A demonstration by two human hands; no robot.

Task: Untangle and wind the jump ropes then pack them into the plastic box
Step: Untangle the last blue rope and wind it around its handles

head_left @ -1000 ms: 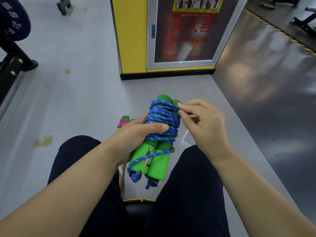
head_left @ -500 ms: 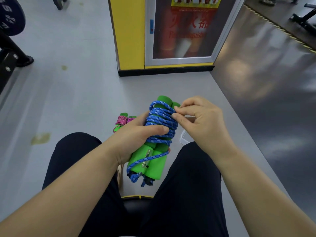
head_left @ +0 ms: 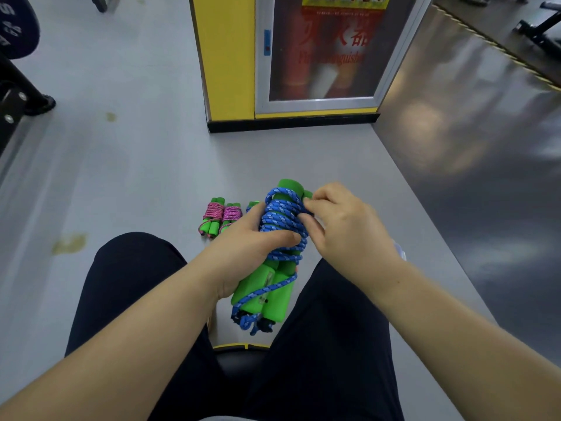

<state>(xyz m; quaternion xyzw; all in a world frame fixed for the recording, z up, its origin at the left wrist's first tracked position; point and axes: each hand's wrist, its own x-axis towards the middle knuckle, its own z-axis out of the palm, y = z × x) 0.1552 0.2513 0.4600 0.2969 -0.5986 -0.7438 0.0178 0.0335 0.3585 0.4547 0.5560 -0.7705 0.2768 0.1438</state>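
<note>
Grey floor point(head_left: 121, 165) — pink ropes point(head_left: 232, 214), seemingly wound, behind left hand point(head_left: 252, 238).

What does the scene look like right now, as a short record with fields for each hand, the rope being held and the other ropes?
left hand: grips the wound bundle around its middle
right hand: pinches a turn of rope near the bundle's top
blue jump rope: coiled around its two green handles, held above the lap
pink rope bundles: two, wound, lying on the floor beyond the left hand
</note>
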